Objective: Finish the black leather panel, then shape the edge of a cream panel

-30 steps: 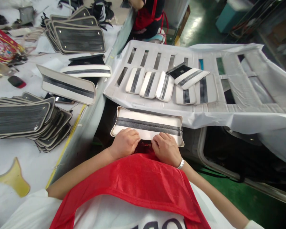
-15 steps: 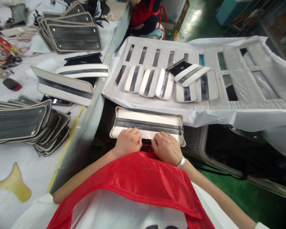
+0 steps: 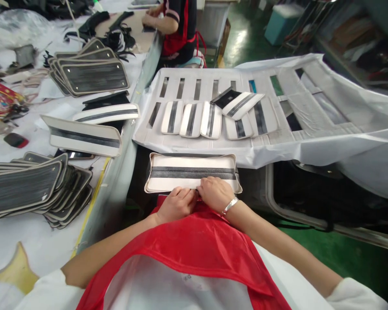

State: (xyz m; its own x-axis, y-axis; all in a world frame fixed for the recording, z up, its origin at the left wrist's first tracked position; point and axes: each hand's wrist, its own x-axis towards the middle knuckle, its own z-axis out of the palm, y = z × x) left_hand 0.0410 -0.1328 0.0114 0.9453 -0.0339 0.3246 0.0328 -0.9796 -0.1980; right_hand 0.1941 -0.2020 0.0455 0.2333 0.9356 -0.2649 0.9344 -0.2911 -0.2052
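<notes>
Just in front of the red apron lies a long cream panel with a dark stripe point(image 3: 168, 160), its short ends raised along the edges. My left hand point(image 3: 177, 204) is closed at its near edge, left of the middle. Close beside it, my right hand point(image 3: 216, 193) grips the same edge with curled fingers, the two hands almost touching. The fingertips and whatever lies under that edge are hidden. To the left, on the table, another striped cream panel point(image 3: 84, 137) leans across a dark object.
Stacks of dark grey-edged panels point(image 3: 22, 185) lie on the white-covered left table point(image 3: 6, 241). Ahead is a white-wrapped slatted rack point(image 3: 339, 129) holding several small striped pieces point(image 3: 190, 120). A co-worker point(image 3: 177, 34) sits at the table's far end. A yellow template point(image 3: 19, 269) lies near left.
My hands have drawn closer together along the panel's near edge. The view has tilted up and shifted slightly right, showing more of the co-worker.
</notes>
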